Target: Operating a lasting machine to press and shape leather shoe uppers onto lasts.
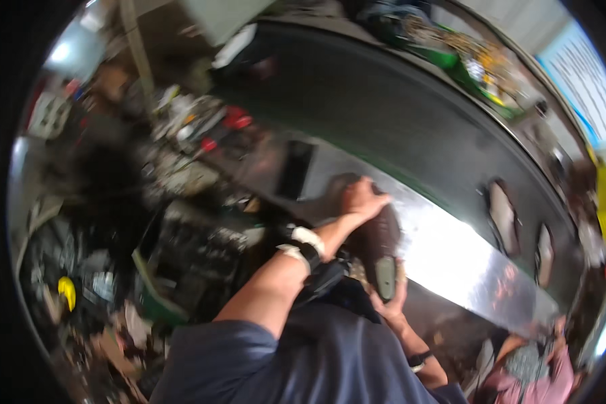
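My left hand (362, 200) is closed over the far end of a dark brown shoe (382, 232), its thumb lying along the upper. Under the near end, my right hand (392, 301) grips the shoe from below and the side. A pale green shoe last (385, 277) shows at that near end, in the shoe's opening. The shoe is held close to my body, over the near edge of a shiny metal ledge (451, 249). Motion blurs the fingers somewhat.
Beyond the ledge runs a dark conveyor belt (384, 101), carrying two shoes with pale undersides (502, 215) at the right. A dark flat pad (296, 170) lies on the ledge. Clutter (195, 128) fills the left. A person in pink (535, 377) is at the lower right.
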A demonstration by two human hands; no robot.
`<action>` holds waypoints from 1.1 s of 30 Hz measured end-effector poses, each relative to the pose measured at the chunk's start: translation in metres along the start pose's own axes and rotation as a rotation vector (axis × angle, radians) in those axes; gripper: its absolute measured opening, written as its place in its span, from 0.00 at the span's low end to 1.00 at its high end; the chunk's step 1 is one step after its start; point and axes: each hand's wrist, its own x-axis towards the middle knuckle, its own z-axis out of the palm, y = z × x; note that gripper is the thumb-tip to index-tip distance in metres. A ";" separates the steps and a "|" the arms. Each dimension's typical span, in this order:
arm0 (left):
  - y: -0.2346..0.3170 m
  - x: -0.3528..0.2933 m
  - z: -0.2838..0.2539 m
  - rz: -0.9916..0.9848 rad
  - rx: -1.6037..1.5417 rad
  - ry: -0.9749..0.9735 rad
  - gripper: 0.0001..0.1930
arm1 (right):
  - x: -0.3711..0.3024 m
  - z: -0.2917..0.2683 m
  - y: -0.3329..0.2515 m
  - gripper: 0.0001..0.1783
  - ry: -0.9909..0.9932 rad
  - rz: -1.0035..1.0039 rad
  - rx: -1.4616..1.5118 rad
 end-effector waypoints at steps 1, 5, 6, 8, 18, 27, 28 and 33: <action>-0.002 0.001 0.002 0.004 -0.038 0.026 0.35 | 0.002 0.000 -0.009 0.51 0.016 0.033 0.030; -0.006 -0.013 -0.016 0.044 -0.167 0.043 0.29 | -0.011 -0.023 -0.002 0.61 -0.130 -0.101 0.129; -0.014 -0.019 -0.027 0.021 -0.232 0.047 0.28 | 0.005 -0.028 -0.026 0.62 -0.160 0.003 0.297; -0.024 -0.038 -0.056 0.022 -0.302 0.104 0.25 | 0.047 -0.029 -0.064 0.61 -0.190 0.230 0.506; -0.106 -0.164 -0.204 -0.073 -0.497 0.597 0.23 | 0.115 0.084 -0.165 0.30 -0.619 0.465 0.623; -0.236 -0.361 -0.374 -0.243 -0.710 1.172 0.17 | 0.029 0.263 -0.318 0.20 -1.000 0.142 0.647; -0.246 -0.386 -0.396 -0.297 -0.743 1.185 0.20 | 0.015 0.283 -0.336 0.17 -1.021 0.189 0.686; -0.288 -0.492 -0.450 -0.029 -1.350 1.210 0.23 | -0.036 0.382 -0.385 0.09 -1.159 0.352 0.853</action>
